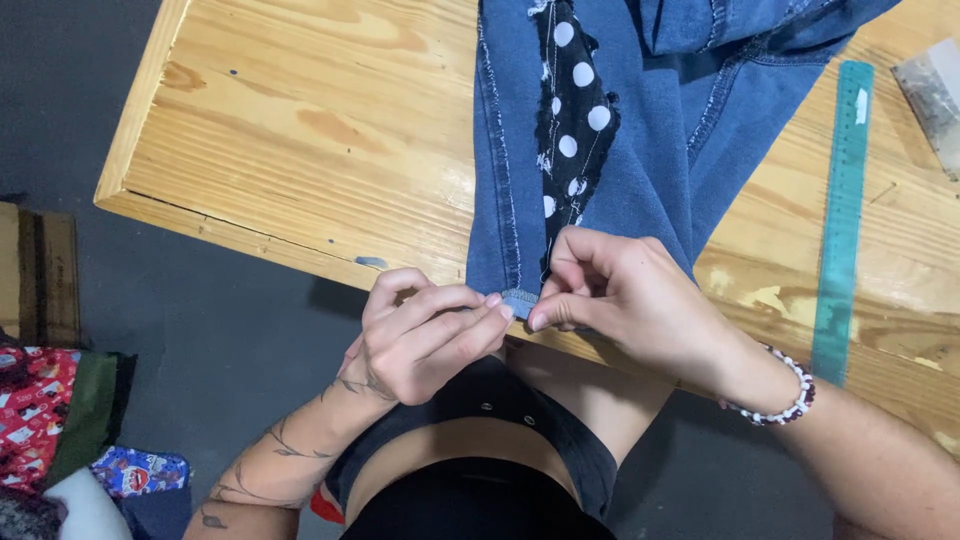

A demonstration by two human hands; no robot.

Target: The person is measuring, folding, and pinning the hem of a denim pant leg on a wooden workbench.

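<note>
Hands: L (425, 335) & R (610, 290) both pinching denim hem (520, 300) at table (300, 150) edge; polka-dot patch (572, 110) above.

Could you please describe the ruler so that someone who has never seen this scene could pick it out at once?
Start at the wooden table and look right of the jeans that the hands pinch. The ruler lies flat there, running away from the near edge. It is the only long, thin, see-through teal strip; the clear bag beyond it is short and grey.
</note>
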